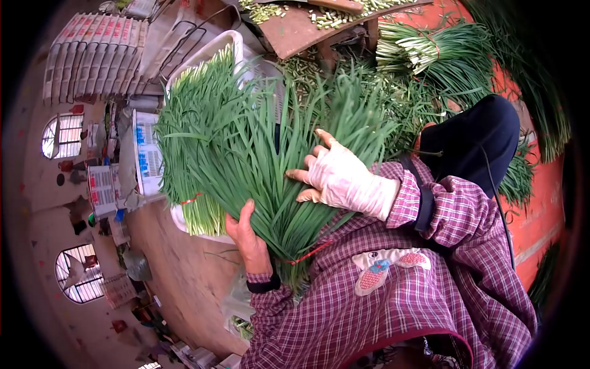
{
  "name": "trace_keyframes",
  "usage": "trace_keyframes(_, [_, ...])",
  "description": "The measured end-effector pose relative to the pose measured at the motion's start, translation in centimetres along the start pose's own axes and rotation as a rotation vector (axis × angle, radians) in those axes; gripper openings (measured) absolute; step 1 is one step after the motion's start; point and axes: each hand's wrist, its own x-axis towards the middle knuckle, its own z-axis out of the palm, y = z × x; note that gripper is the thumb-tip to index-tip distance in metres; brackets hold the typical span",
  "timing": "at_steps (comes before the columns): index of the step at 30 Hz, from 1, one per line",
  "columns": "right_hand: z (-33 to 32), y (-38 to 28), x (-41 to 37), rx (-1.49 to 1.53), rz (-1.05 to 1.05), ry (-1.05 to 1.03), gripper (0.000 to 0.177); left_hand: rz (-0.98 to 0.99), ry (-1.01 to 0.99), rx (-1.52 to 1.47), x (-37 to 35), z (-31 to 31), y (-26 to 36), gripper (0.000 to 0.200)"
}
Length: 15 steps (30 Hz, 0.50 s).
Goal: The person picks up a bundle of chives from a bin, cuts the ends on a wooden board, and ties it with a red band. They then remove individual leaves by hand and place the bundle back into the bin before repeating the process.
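Head view, my only feed. Left hand (pixel 249 241), bare, grips the lower left side of a garlic-chive bundle (pixel 270 190), thumb in front, fingers mostly hidden behind. Bundle fans out mid-frame, leaf tips up, red tie (pixel 310 253) low on it. Right hand (pixel 344 175), in a pale glove (pixel 365 192), lies open over the leaves, fingers spread, blocking my sight of those beneath.

Left of centre: white crate (pixel 238 50) with more chives (pixel 200 117), partly covered by the bundle. Top: wooden board (pixel 295 38) strewn with cut stem pieces (pixel 332 21). Upper right: tied chive sheaf (pixel 455 55) on an orange sheet (pixel 538 206). Bent knee (pixel 495 126), dark-trousered, and a black cable (pixel 506 229) stand in front of the sheet. Upper left: red-printed pale panels (pixel 95 55), in a row.
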Motion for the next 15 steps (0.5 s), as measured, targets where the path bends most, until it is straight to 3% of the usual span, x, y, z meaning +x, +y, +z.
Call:
trace_keyframes(5, [0.7,0.6,-3.0,0.071,0.05,0.009,0.056,0.014,-0.05,0.036,-0.3,1.1,0.3,0.044])
trace_keyframes(7, [0.8,1.1,-2.8,0.086,0.039,0.147,0.053,0.017,-0.085,0.07,-0.5,1.6,0.5,0.045])
trace_keyframes(13, [-3.8,0.8,0.4,0.43,0.071,0.484,0.017,0.01,-0.114,0.126,-0.8,1.6,0.6,0.046])
trace_keyframes(15, [-5.0,0.7,2.2,0.54,0.076,0.575,0.012,-0.009,-0.121,0.081,-0.9,1.6,0.6,0.046])
